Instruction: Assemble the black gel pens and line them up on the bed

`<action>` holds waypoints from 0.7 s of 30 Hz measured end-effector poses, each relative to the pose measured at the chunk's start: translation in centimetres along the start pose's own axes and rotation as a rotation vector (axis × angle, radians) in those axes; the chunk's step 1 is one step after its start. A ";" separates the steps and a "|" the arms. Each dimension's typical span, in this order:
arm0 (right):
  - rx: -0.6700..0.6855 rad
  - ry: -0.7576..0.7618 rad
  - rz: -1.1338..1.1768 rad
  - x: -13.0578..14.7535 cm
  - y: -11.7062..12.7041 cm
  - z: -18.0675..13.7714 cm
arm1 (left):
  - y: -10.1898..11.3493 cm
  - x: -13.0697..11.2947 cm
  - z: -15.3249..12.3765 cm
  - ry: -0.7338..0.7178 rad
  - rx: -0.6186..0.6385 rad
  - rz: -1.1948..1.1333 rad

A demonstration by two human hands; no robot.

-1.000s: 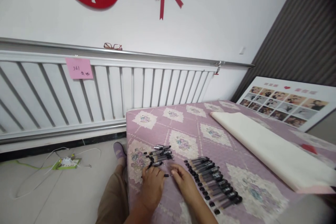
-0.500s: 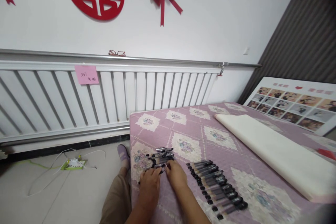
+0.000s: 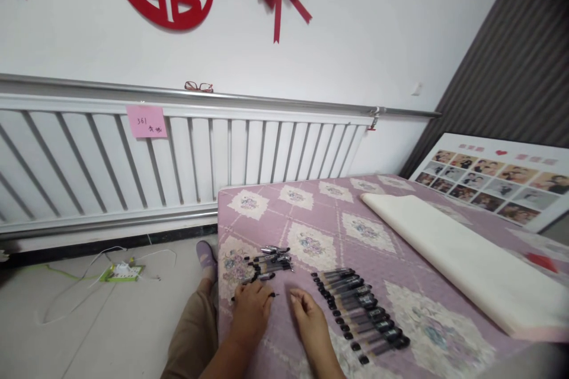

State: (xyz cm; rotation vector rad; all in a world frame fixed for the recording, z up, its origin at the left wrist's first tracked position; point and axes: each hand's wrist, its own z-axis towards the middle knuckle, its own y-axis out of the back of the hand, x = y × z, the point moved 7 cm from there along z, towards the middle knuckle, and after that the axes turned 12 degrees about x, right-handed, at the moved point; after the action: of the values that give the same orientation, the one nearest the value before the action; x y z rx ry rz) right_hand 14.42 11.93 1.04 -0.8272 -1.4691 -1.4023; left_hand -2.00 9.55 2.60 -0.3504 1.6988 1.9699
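My left hand (image 3: 251, 315) lies on the purple patterned bedspread (image 3: 320, 213), its fingers curled over a black pen (image 3: 271, 294) whose ends stick out on both sides. My right hand (image 3: 310, 317) rests just to its right with the fingers bent in. Whether it holds anything is hidden. A loose pile of black pens (image 3: 271, 259) lies just beyond my left hand. To the right of my right hand, several pens form a neat diagonal row (image 3: 358, 308).
A long white roll (image 3: 448, 254) lies across the bedspread at right, with a photo board (image 3: 493, 180) behind it. A white radiator (image 3: 111, 166) with a pink note (image 3: 146, 121) lines the wall. A power strip (image 3: 120, 273) and cables lie on the floor at left.
My hands were together at the near edge of the loose pile; they have drawn back toward me and apart, the left one with a pen under its fingers.
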 end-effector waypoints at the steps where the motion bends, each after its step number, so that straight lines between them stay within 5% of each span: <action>1: 0.010 -0.005 0.043 -0.1 -0.1 -0.4 | 0.0 -0.1 0.0 -0.010 0.008 0.001; 21: 0.136 0.013 0.023 0.4 -1.2 -1.1 | -0.2 -1.6 -0.3 -0.128 0.147 0.005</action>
State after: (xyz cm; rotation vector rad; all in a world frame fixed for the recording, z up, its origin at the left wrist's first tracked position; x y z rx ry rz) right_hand 13.31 10.60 0.91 -0.7453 -1.5223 -1.2731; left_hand -0.66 8.90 3.20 -0.1637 1.7499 1.8170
